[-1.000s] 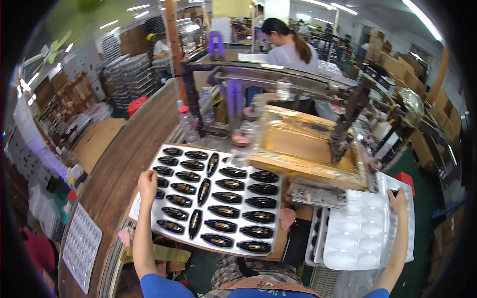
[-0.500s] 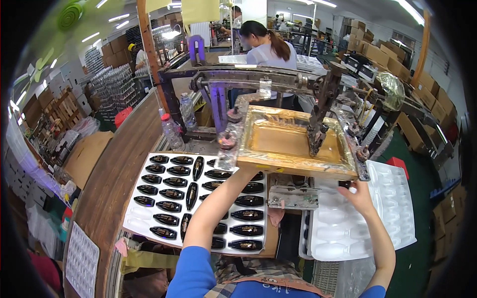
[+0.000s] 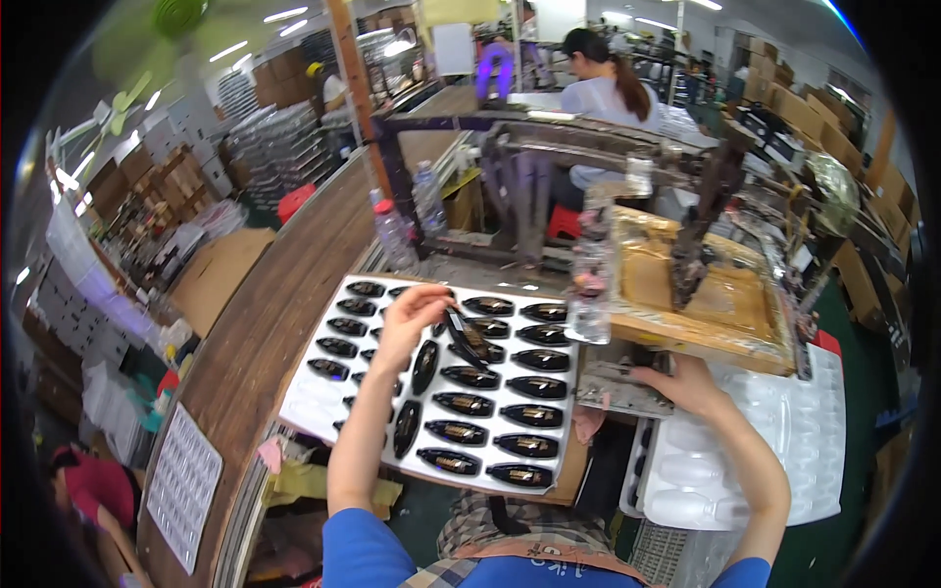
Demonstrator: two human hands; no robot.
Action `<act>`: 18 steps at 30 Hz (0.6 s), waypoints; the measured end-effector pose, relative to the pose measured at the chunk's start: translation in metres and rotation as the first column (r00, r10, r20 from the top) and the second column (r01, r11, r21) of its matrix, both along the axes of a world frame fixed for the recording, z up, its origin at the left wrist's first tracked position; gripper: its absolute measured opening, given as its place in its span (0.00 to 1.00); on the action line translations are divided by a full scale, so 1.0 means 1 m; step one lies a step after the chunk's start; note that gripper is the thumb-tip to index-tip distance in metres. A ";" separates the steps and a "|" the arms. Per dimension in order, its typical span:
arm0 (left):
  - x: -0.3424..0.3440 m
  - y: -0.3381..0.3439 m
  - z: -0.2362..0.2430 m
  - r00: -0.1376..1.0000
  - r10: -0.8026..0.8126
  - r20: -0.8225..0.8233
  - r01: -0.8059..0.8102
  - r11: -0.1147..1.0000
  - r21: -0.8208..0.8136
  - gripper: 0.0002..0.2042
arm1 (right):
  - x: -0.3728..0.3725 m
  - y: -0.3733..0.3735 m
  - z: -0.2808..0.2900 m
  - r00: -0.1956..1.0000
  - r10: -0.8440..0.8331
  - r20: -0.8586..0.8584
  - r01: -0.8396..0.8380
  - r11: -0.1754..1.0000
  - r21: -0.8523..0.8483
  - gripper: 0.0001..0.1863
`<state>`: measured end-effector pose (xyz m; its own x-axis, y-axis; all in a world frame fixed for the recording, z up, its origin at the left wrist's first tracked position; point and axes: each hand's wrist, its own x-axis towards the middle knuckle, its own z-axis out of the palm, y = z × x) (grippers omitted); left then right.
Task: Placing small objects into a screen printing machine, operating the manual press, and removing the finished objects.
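Over the white tray (image 3: 316, 394) my left hand (image 3: 414, 316) pinches the end of a glossy black tapered piece (image 3: 472, 345) with gold print. It hangs tilted above rows of similar black pieces lying in the tray. To the right, my right hand (image 3: 688, 385) reaches under a wooden-framed printing screen (image 3: 701, 338). One finger stretches out along the metal jig (image 3: 625, 394) below the screen; nothing shows held there. The raised screen hides part of that hand.
White moulded trays (image 3: 784, 441) are stacked at the right. The screen hangs from a metal press frame (image 3: 578, 137). Plastic bottles (image 3: 394, 235) stand behind the black pieces. A printed sheet (image 3: 184, 487) lies on the wooden bench (image 3: 260, 323). A co-worker (image 3: 608, 93) sits beyond the press.
My left hand has come out from under the screen to the left and now holds a black piece over the tray. My right hand has moved inward to the jig. The view has shifted.
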<state>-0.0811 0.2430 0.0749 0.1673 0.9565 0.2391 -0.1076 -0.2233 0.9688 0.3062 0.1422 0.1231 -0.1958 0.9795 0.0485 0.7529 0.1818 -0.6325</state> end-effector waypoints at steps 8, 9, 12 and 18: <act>-0.224 -0.071 -0.071 0.803 0.595 -0.014 -0.595 0.803 -0.001 0.11 | 0.069 -0.084 0.002 0.965 -0.262 -0.033 0.262 0.933 0.248 0.28; -0.234 -0.079 -0.080 0.742 0.668 -0.047 -0.670 0.741 -0.045 0.10 | 0.065 -0.091 0.003 0.945 -0.295 -0.142 0.325 0.898 0.297 0.28; -0.262 -0.092 -0.115 0.723 0.691 -0.026 -0.688 0.715 -0.123 0.10 | 0.062 -0.107 0.012 0.924 -0.337 -0.183 0.370 0.907 0.199 0.26; -0.285 -0.087 -0.158 0.686 0.724 -0.073 -0.727 0.675 -0.124 0.09 | 0.057 -0.119 0.014 0.917 -0.368 -0.156 0.393 0.901 0.185 0.25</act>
